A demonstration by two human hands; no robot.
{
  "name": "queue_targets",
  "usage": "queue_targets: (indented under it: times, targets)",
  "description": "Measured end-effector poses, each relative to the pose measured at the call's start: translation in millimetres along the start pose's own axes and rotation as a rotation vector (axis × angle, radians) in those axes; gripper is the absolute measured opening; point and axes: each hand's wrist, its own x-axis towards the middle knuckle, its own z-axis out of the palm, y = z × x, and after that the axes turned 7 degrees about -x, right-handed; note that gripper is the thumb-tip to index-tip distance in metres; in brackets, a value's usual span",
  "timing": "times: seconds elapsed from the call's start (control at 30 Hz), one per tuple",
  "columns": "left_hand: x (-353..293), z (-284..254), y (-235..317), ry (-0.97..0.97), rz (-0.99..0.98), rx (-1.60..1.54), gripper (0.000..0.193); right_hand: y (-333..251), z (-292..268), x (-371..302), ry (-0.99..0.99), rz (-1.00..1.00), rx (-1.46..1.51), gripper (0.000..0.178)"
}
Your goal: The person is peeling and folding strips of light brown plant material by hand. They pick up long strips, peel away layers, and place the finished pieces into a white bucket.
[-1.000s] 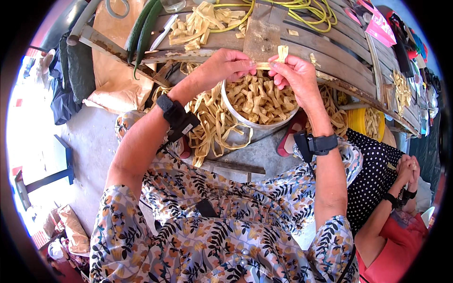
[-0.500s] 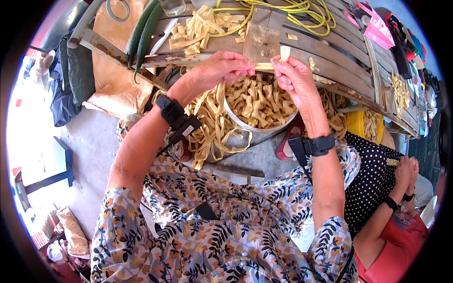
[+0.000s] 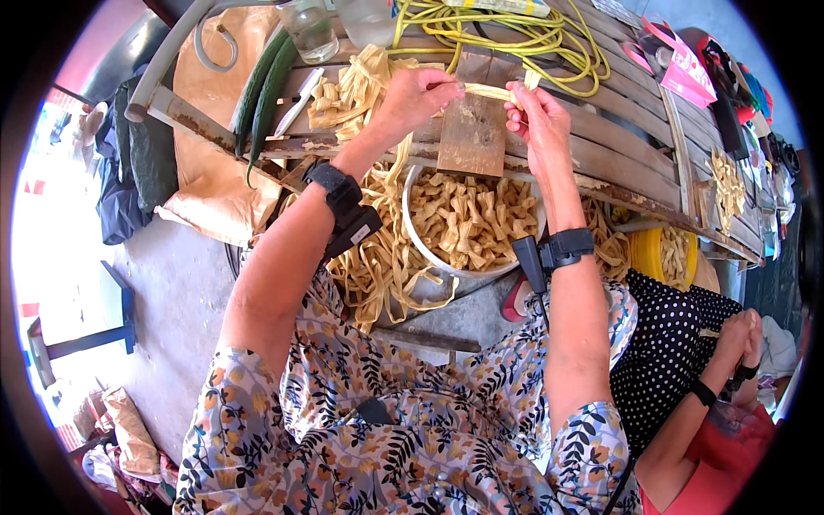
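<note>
A pale yellow strip (image 3: 487, 91) is stretched between my hands above a wooden board (image 3: 470, 142). My left hand (image 3: 416, 99) pinches its left end. My right hand (image 3: 542, 116) grips the other end, where the strip is folded or looped and a short tail sticks up past the fingers. Whether that loop is a knot I cannot tell. Below the board stands a white bucket (image 3: 407, 206) full of short yellow knotted pieces (image 3: 472, 219). Long loose strips (image 3: 378, 257) hang and heap beside the bucket's left side.
The slatted table (image 3: 622, 129) holds more strips (image 3: 365, 81), green cucumbers (image 3: 273, 86), a white-handled knife (image 3: 299, 103), a glass of clear liquid (image 3: 309, 34) and a coiled yellow cord (image 3: 549, 43). A yellow bucket (image 3: 650, 253) stands at right, near a seated person's hands (image 3: 740, 339).
Both hands have moved farther out over the board, away from above the bucket. More of the strip shows between them. The view has shifted slightly; the seated person's hands stay together.
</note>
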Motion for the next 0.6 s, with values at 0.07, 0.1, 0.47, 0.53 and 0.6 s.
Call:
queue_targets:
  times: [0.07, 0.1, 0.47, 0.53, 0.6]
  targets:
    - [5, 0, -2, 0.006, -0.013, -0.006, 0.018, 3, 0, 5, 0.003, 0.002, 0.026, 0.019]
    - [6, 1, -3, 0.008, -0.022, -0.010, 0.018, 5, -1, 6, 0.005, 0.005, 0.039, 0.019]
    - [2, -1, -27, 0.110, -0.106, -0.022, 0.014, 31, -13, 9, 0.140, -0.021, -0.273, 0.017]
    - [-6, -11, -12, 0.024, -0.124, -0.268, 0.013, 10, -14, -6, 0.095, -0.004, -0.232, 0.017]
    - [-24, -10, 0, -0.126, -0.191, -0.316, 0.011, -4, -20, -26, -0.016, 0.013, -0.409, 0.023]
